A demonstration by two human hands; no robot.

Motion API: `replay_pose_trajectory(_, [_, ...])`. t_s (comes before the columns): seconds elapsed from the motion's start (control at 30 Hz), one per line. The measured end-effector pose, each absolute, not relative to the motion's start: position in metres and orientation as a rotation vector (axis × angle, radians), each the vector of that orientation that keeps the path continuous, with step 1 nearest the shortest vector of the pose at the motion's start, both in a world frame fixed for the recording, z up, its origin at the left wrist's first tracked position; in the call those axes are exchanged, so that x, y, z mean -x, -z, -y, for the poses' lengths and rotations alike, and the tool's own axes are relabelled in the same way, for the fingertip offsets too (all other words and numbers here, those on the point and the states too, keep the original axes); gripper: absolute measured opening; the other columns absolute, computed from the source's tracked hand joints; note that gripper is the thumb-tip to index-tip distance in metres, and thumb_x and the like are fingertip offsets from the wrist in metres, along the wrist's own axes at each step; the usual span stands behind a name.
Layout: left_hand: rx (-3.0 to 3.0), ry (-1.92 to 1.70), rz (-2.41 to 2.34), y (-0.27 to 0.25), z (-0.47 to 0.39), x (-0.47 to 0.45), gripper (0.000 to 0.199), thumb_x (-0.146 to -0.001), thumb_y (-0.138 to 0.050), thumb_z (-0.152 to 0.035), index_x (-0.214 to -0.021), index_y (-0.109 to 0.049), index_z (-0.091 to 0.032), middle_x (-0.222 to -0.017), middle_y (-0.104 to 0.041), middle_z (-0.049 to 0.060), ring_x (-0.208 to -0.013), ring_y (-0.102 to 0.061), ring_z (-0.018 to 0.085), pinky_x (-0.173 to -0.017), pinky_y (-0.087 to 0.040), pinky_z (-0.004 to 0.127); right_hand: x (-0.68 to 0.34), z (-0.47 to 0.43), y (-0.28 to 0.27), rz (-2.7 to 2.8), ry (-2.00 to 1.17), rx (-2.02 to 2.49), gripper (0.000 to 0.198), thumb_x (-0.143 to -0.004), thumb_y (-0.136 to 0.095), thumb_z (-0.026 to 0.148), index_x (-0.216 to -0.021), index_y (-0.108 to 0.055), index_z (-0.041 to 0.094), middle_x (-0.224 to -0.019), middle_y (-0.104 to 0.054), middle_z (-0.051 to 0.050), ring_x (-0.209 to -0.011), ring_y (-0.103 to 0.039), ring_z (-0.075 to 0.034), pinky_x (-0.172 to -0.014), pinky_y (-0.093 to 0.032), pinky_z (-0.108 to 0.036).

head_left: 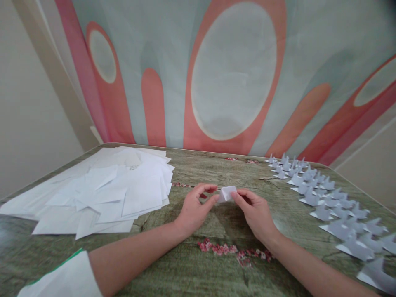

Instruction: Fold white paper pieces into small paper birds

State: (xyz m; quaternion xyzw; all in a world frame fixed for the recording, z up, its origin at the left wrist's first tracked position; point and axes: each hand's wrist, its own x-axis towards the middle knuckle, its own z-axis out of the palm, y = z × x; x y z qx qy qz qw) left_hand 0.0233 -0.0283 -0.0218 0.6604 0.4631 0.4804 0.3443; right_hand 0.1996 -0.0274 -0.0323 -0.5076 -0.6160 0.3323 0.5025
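Observation:
A small piece of folded white paper (pixel 228 193) is held just above the middle of the table. My right hand (pixel 256 212) pinches its right edge between thumb and fingers. At its left edge is my left hand (pixel 197 204), thumb tip at or touching the paper. The left index finger is curved and apart from the thumb, with a gap between them. Which folds the paper has on its far side is hidden.
Loose white paper sheets (pixel 144 196) lie in a wide overlapping pile on the left. Rows of folded white paper birds (pixel 321 212) stand along the right side. The wood-patterned table (pixel 173 264) has printed pink flowers and meets a patterned backdrop (pixel 173 103) at the back.

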Motion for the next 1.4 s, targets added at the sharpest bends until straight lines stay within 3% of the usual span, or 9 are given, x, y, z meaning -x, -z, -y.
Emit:
replay_pose_trajectory(0.3, [-1.781, -1.212, -1.12, 0.018, 0.034, -0.026, 0.026, -0.08, -0.055, -0.027, -0.103, -0.064, -0.021, -0.1, -0.061, 0.005, -0.096, -0.054, 0.017, -0.087, -0.041, 0.03, -0.196, 0.03, 0.032, 1.442, -0.817, 1.184, 0.027, -0.078, -0.055, 0.041, -0.085, -0.066, 0.017, -0.073, -0.061, -0.003, -0.067, -0.054, -0.016, -0.063, -0.044, -0.027])
replay_pose_trajectory(0.5, [-1.788, -1.223, -1.131, 0.019, 0.033, -0.026, 0.022, -0.08, -0.056, -0.025, -0.099, -0.065, -0.021, -0.097, -0.062, 0.004, -0.093, -0.055, 0.016, -0.08, -0.043, 0.026, -0.195, 0.03, 0.032, 1.531, -0.784, 1.173, 0.02, -0.077, -0.057, 0.036, -0.078, -0.064, 0.018, -0.073, -0.058, -0.002, -0.066, -0.053, -0.015, -0.061, -0.041, -0.025])
replay_pose_trajectory(0.8, [-1.796, -1.238, -1.13, 0.018, 0.034, -0.026, 0.017, -0.076, -0.061, -0.026, -0.09, -0.068, -0.02, -0.091, -0.066, 0.003, -0.088, -0.059, 0.016, -0.083, -0.043, 0.026, -0.193, 0.035, 0.029, 1.673, -0.633, 1.133, 0.012, -0.078, -0.057, 0.029, -0.075, -0.063, 0.019, -0.07, -0.058, -0.001, -0.063, -0.051, -0.014, -0.059, -0.04, -0.026])
replay_pose_trajectory(1.07, [-1.643, -1.196, -1.258, 0.022, 0.035, -0.027, 0.017, -0.072, -0.064, -0.029, -0.083, -0.069, -0.017, -0.081, -0.07, 0.002, -0.076, -0.063, 0.017, -0.073, -0.048, 0.026, -0.188, 0.04, 0.028, 1.722, -0.522, 1.038, 0.007, -0.078, -0.056, 0.021, -0.079, -0.062, 0.02, -0.076, -0.058, -0.002, -0.071, -0.053, -0.015, -0.065, -0.042, -0.028])
replay_pose_trajectory(1.4, [-1.717, -1.26, -1.138, 0.024, 0.035, -0.028, 0.012, -0.073, -0.064, -0.027, -0.075, -0.067, -0.016, -0.081, -0.066, 0.003, -0.079, -0.061, 0.015, -0.071, -0.047, 0.024, -0.187, 0.042, 0.026, 1.766, -0.496, 0.979, 0.009, -0.078, -0.055, 0.015, -0.081, -0.062, 0.02, -0.079, -0.058, -0.002, -0.076, -0.056, -0.016, -0.071, -0.044, -0.029])
